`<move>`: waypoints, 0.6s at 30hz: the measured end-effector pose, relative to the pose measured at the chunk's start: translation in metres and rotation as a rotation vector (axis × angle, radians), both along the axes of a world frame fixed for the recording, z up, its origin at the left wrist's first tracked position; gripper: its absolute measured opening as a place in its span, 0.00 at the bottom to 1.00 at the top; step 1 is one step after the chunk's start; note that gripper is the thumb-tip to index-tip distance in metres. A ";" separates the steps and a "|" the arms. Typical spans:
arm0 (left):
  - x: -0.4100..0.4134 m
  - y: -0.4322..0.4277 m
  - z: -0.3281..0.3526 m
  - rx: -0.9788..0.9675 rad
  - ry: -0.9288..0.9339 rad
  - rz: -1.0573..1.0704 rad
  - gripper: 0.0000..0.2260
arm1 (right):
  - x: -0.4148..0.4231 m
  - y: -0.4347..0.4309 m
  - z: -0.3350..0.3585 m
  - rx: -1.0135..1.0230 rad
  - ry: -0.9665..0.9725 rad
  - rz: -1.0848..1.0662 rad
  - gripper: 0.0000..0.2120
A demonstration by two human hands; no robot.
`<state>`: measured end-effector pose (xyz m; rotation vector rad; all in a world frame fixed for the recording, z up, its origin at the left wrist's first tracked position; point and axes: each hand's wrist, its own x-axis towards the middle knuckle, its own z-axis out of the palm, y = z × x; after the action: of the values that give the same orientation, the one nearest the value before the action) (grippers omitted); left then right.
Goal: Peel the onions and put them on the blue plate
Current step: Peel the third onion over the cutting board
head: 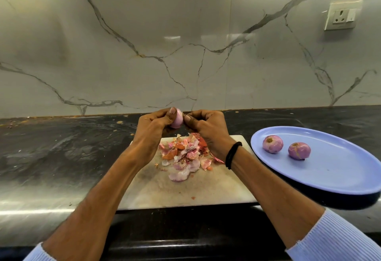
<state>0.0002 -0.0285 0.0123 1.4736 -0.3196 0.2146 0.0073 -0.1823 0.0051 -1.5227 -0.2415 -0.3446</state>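
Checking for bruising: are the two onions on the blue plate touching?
Apart: head view shows bare blue plate between the left onion and right onion.

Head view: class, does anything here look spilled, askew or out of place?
Only mess: onion skins lie heaped and scattered on the white cutting board, with small scraps along the countertop by the wall. The blue plate with two peeled onions looks tidy.
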 end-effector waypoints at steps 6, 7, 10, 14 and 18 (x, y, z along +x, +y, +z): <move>0.001 -0.001 -0.001 0.040 0.007 -0.020 0.16 | -0.001 0.001 0.000 -0.066 0.047 -0.017 0.07; 0.001 -0.001 -0.001 0.001 0.033 -0.035 0.15 | -0.002 0.002 0.001 -0.029 0.051 0.011 0.09; -0.002 -0.003 0.001 -0.091 0.107 -0.056 0.12 | -0.002 0.003 0.005 0.114 0.062 0.071 0.10; -0.005 -0.006 0.003 -0.152 0.178 -0.005 0.13 | -0.002 -0.004 0.005 0.030 -0.037 0.012 0.15; -0.005 -0.004 0.005 -0.162 0.190 0.023 0.15 | -0.001 -0.003 0.003 -0.056 -0.172 0.033 0.14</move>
<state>-0.0047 -0.0327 0.0168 1.3266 -0.1286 0.1146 0.0061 -0.1850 0.0085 -1.5439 -0.4141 -0.4466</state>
